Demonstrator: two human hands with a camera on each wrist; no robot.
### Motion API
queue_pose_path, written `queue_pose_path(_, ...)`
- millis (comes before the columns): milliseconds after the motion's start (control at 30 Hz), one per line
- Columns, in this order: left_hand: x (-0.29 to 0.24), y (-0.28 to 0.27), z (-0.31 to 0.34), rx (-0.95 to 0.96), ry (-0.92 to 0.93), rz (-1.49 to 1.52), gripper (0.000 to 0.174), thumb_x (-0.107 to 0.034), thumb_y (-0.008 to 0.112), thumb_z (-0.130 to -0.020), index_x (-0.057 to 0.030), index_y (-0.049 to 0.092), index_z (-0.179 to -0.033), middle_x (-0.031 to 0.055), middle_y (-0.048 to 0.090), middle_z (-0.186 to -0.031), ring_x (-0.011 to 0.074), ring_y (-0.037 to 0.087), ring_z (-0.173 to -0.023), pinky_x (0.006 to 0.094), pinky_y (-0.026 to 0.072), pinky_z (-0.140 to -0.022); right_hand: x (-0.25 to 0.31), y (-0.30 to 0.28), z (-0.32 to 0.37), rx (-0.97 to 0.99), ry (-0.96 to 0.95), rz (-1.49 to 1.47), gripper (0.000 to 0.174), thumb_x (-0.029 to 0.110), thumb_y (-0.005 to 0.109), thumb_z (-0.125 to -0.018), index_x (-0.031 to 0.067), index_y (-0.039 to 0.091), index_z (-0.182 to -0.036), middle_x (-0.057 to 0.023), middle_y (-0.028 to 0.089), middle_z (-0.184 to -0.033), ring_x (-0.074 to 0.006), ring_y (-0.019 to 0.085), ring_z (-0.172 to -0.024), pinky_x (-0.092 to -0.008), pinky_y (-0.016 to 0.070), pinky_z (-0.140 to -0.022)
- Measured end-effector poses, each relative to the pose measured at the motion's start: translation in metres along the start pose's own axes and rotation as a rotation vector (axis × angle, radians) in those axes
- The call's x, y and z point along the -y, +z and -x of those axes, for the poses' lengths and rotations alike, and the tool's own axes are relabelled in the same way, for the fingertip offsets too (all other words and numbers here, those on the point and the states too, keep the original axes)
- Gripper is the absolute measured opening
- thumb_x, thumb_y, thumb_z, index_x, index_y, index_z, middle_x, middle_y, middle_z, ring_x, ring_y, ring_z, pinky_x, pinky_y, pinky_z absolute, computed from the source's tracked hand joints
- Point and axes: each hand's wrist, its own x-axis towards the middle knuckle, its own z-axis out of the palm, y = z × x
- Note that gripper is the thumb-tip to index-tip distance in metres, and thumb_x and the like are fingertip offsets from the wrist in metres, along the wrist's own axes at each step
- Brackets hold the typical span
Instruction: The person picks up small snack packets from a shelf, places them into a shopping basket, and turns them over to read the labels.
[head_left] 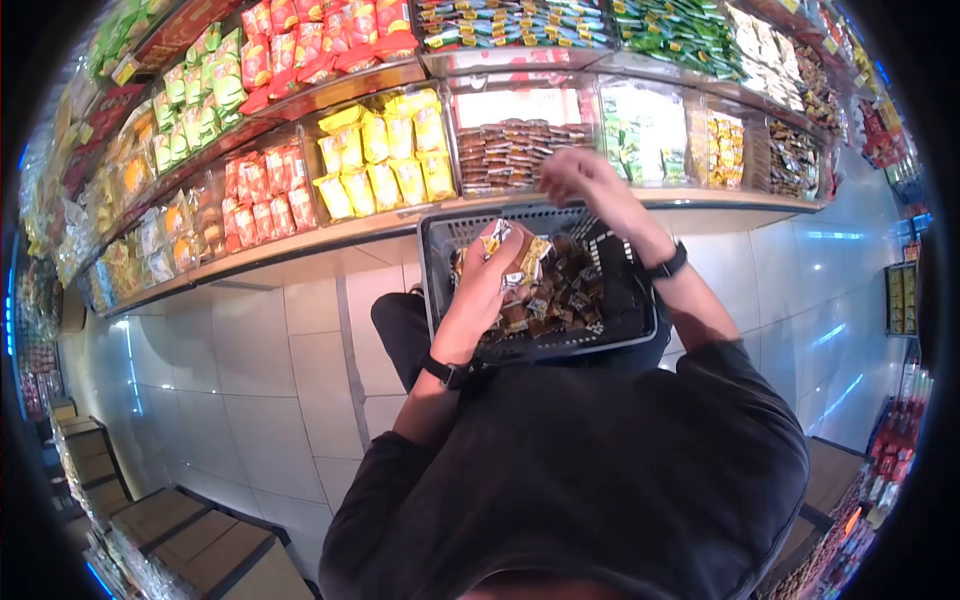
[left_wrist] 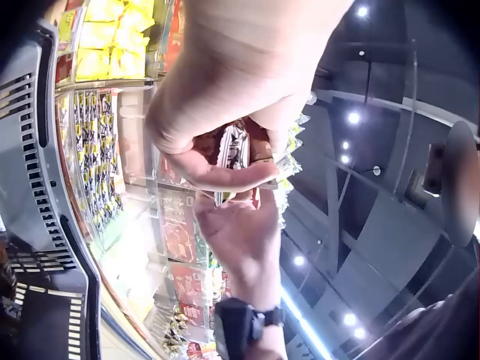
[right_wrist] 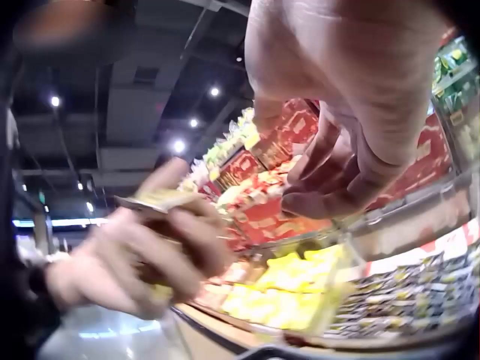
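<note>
My left hand (head_left: 482, 283) grips a bunch of small wrapped snack packets (head_left: 508, 243) over the grey basket (head_left: 432, 300). In the left wrist view the fingers curl round the packets (left_wrist: 234, 150), one seen edge-on. Loose brown snack packets (head_left: 545, 300) lie heaped in the basket below. My right hand (head_left: 592, 185) is raised at the basket's far side, in front of the shelf bin of stacked brown packets (head_left: 515, 150). Its fingers (right_wrist: 315, 202) are loosely bent in the right wrist view, and nothing shows between them.
Yellow snack bags (head_left: 385, 150) and red snack bags (head_left: 268, 195) stand in the bins to the left. A wooden shelf edge (head_left: 350, 238) runs just beyond the basket. The basket sits over the person's lap. Cardboard boxes (head_left: 200, 535) stand behind on the tiled floor (head_left: 240, 400).
</note>
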Motion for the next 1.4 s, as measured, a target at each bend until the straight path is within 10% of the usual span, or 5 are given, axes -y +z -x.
queue_pose_path(367,0.014,0.020,0.018,-0.019,-0.110,-0.045,0.049,-0.055,0.047,-0.103,-0.0091,0.063,-0.111,0.0009,0.066,-0.085,0.0088,0.061,-0.066,0.0224,0.0433,-0.049,-0.001,0.058,0.119,-0.259,0.039,-0.260,0.022,-0.003,0.077,-0.087,-0.0011,0.067,-0.106,-0.0061,0.069,-0.101,-0.0113,0.067,-0.090,-0.0293,0.0564,-0.077)
queue_pose_path(433,0.009,0.024,0.023,-0.009,-0.157,-0.005,0.066,-0.066,0.033,-0.103,-0.0086,0.063,-0.114,0.0044,0.068,-0.088,0.0142,0.064,-0.069,0.0235,0.0402,-0.047,0.010,0.053,0.126,-0.357,-0.455,0.391,0.018,-0.005,0.077,-0.084,0.0005,0.069,-0.100,-0.0092,0.069,-0.099,-0.0201,0.069,-0.089,-0.0302,0.0557,-0.076)
queue_pose_path(633,-0.008,0.037,0.042,0.060,-0.074,-0.026,0.022,-0.026,0.059,-0.099,-0.0110,0.056,-0.115,0.0041,0.067,-0.097,0.0136,0.065,-0.075,0.0221,0.0384,-0.048,0.027,0.054,0.146,-0.115,-0.736,0.659,0.021,-0.014,0.072,-0.073,-0.0005,0.068,-0.090,-0.0133,0.065,-0.104,-0.0302,0.067,-0.096,-0.0349,0.0547,-0.083)
queue_pose_path(867,-0.018,0.045,0.049,0.100,0.069,-0.173,0.023,-0.006,0.075,-0.091,-0.0052,0.059,-0.108,0.0055,0.069,-0.090,0.0094,0.065,-0.071,0.0203,0.0421,-0.047,0.015,0.070,0.144,-0.207,-0.118,-0.171,0.030,0.011,0.075,-0.093,0.0014,0.059,-0.117,-0.0060,0.063,-0.110,-0.0091,0.063,-0.097,-0.0262,0.0526,-0.076)
queue_pose_path(1400,-0.015,0.042,0.034,-0.084,0.248,-0.141,0.019,-0.011,0.072,-0.095,-0.0089,0.059,-0.108,0.0110,0.071,-0.108,0.0067,0.064,-0.075,0.0189,0.0405,-0.045,-0.001,0.056,0.144,0.078,0.284,-0.854,0.036,0.021,0.043,-0.110,-0.0101,0.060,-0.120,-0.0175,0.072,-0.106,-0.0188,0.072,-0.090,-0.0277,0.0588,-0.081)
